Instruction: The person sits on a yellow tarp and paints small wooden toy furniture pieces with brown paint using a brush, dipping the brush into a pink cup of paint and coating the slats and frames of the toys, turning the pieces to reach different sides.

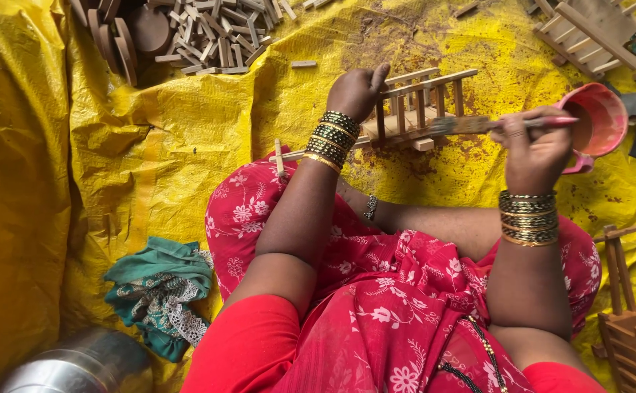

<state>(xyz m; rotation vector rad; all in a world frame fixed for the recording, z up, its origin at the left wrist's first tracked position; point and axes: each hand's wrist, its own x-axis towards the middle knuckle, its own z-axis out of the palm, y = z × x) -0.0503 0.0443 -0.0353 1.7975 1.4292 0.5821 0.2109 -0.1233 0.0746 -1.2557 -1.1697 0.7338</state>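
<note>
Right grip: right hand [538, 149] closed around a brush [503, 124], fist up, handle tip poking out to the right over the cup.
Brush: lies level, its stained head reaching left to the rail of the frame.
Left grip: left hand [358, 91] clasps the left end of the frame [420, 109], thumb raised over the top rail, fingers hidden behind it.
Frame: small pale wooden rack of slats and uprights, held just above the sheet, between the two hands; its right end meets the brush head, well left of the right fist.
Cup: red cup [600, 120] just right of the right hand, tilted, dark inside.
Sheet: yellow plastic sheet [150, 160] covers the floor, stained brown under the frame.
Pile: loose wooden sticks [216, 36] and round discs at top left, well apart from the hands.
Other frames: more racks [594, 33] at top right and another [631, 320] at lower right.
Cloth: green cloth [161, 291] at lower left, beside a steel pot [70, 364].
</note>
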